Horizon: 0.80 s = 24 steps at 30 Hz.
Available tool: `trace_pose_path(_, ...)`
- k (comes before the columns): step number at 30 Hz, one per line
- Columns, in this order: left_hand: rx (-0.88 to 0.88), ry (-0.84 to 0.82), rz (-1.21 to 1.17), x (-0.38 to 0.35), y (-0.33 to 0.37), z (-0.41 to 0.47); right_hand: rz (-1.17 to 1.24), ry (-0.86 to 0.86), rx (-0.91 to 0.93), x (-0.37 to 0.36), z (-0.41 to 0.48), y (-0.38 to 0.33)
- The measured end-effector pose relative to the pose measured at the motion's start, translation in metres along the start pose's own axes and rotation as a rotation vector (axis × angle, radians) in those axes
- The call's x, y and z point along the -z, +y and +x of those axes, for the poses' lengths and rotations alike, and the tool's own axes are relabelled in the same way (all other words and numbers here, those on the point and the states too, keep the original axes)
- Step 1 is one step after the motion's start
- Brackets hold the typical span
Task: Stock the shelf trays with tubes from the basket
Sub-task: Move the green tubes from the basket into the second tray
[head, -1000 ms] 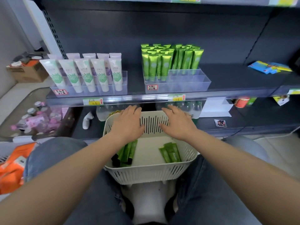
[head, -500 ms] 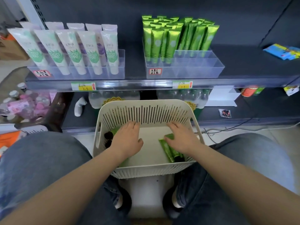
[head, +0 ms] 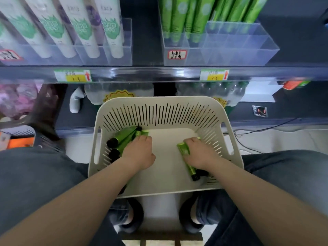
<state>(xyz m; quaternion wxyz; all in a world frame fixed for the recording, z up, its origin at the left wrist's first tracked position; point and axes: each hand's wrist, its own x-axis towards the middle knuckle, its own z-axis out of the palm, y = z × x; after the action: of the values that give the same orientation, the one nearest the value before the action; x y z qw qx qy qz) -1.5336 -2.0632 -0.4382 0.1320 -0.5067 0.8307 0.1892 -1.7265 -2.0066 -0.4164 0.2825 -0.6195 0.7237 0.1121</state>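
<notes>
A cream slotted basket (head: 159,103) rests between my knees. Inside at its left lie several green tubes with black caps (head: 122,139); my left hand (head: 139,153) lies over them, fingers curled around their upper ends. At the basket's right my right hand (head: 198,153) closes on a few green tubes (head: 184,150), whose black caps stick out below my palm. On the shelf above stands a clear divided tray (head: 239,50) with upright green tubes (head: 177,18) in its back and left slots, its front right slots bare.
A second clear tray (head: 120,55) at the left holds white tubes (head: 110,27). Price tags line the shelf edge (head: 159,73). Bottled packs and a white box stand on the lower shelf. A black cable (head: 252,134) runs across the floor at the right.
Both hands have dropped from the basket's far rim down onto the tubes inside and closed on them. My view has tilted down and nearer to the basket.
</notes>
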Motion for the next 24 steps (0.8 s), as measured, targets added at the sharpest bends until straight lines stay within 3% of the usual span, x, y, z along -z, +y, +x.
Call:
trace_pose_path(9, -0.016, -0.065, 0.055, -0.012, -0.008, 0.056, -0.089, -0.106, 0.028, -0.014, 0.049, 0.006)
trace_pose_path(24, -0.232, -0.068, 0.364, -0.034, -0.032, 0.116, -0.258, -0.198, 0.129, -0.023, 0.095, 0.012)
